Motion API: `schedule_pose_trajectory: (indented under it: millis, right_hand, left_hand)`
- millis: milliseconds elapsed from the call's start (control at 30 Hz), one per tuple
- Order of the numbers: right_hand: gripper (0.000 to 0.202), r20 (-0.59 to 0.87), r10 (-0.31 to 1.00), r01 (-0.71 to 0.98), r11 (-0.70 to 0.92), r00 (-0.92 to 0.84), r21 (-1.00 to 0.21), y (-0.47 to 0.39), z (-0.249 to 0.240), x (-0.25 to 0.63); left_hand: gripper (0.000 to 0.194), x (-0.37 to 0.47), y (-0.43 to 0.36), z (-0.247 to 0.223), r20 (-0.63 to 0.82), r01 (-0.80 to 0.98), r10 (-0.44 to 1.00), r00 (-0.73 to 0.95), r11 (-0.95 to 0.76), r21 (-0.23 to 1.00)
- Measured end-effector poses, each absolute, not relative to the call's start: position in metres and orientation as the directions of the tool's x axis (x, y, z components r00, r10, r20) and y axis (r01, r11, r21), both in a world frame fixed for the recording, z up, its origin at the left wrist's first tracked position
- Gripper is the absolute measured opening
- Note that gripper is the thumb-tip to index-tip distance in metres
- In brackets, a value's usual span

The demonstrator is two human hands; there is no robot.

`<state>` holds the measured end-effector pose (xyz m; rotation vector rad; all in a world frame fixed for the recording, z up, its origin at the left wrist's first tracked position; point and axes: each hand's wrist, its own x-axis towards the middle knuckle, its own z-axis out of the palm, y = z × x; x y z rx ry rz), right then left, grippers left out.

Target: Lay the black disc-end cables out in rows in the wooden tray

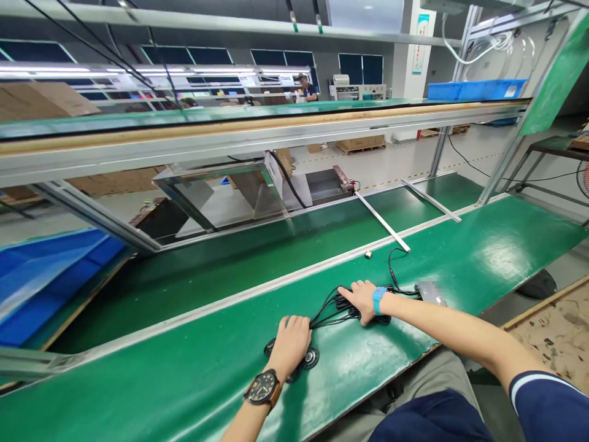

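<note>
- Two bare hands work palm-down over the near green bench: the left hand covers round black parts, the right hand rests on a black cable bundle.
- Left fingers curl down over the parts; I cannot tell whether they pinch them, as the hand hides the contact.
- Right fingers lie across the coils, fingertips toward the far left; whether they squeeze cannot be told.
- The bundle lies right of the round parts, with loose strands running between; a flat grey box sits farther right.
- The cable looks light, soft and springy, so best held around its gathered middle.
- The round parts look rigid and perhaps slippery; hold them by their rims, not by the strands.
</note>
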<state>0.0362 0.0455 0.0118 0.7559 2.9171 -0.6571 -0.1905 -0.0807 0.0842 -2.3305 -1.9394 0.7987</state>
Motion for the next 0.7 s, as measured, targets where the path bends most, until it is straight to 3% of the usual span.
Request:
schedule_pose_trajectory:
  millis: [133,200,300,500,700]
  right_hand:
    - [0.113,-0.185,0.474,0.501,0.726,-0.861,-0.471,0.047,0.015,0.039]
    - [0.114,-0.176,0.49,0.509,0.713,-0.854,-0.483,0.047,0.016,0.042]
    - [0.122,-0.218,0.511,0.545,0.674,-0.832,-0.499,0.046,0.019,0.046]
    - [0.087,-0.292,0.54,0.595,0.558,-0.789,-0.579,0.037,0.033,0.061]
    - [0.074,-0.24,0.599,0.6,0.521,-0.763,-0.607,0.019,0.044,0.071]
  left_hand:
    - [0.034,-0.173,-0.081,0.086,-0.423,0.897,0.906,0.01,-0.195,-0.397]
    - [0.031,-0.171,-0.084,0.087,-0.434,0.907,0.901,-0.022,-0.165,-0.388]
    - [0.032,-0.173,-0.086,0.089,-0.444,0.936,0.894,-0.067,-0.098,-0.338]
    - [0.041,-0.176,-0.087,0.089,-0.465,0.98,0.872,-0.152,0.07,-0.188]
    - [0.046,-0.191,-0.09,0.086,-0.482,0.981,0.856,-0.188,0.142,-0.131]
